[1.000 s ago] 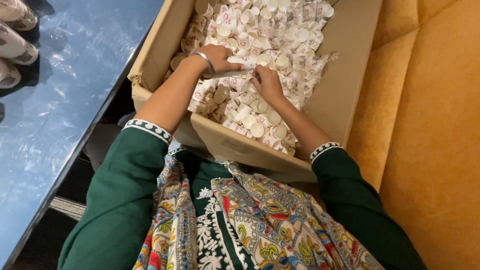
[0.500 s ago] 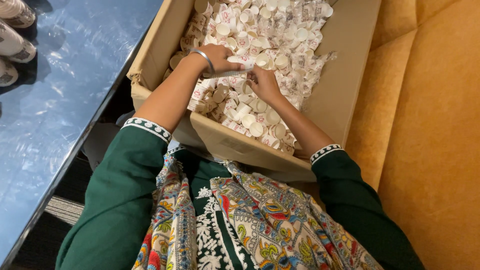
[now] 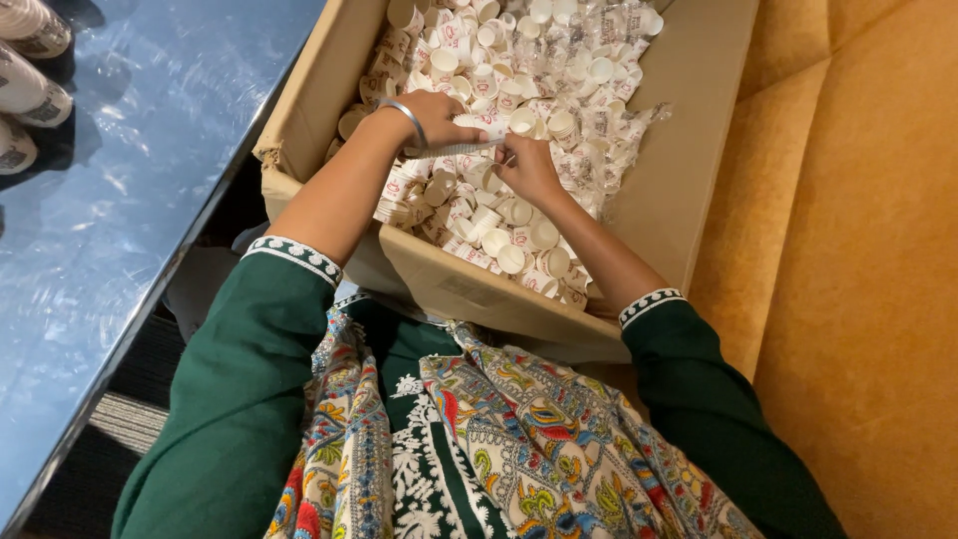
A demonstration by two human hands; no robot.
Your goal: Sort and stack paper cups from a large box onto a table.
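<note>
A large cardboard box [image 3: 689,170] rests on my lap, filled with several small white paper cups [image 3: 529,235], some in clear plastic sleeves. My left hand [image 3: 439,115], with a metal bangle at the wrist, grips one end of a stack of nested cups [image 3: 469,135] lying sideways over the pile. My right hand [image 3: 529,170] is closed on the stack's other end. Both arms wear green sleeves with white patterned cuffs.
A glossy blue-grey table [image 3: 120,230] runs along the left, with stacks of cups [image 3: 30,60] at its far left corner. An orange upholstered seat [image 3: 858,269] fills the right side. A colourful patterned scarf [image 3: 499,449] lies across my lap.
Both hands stay on the stack of cups over the box, shifting only slightly; the view has tilted a little.
</note>
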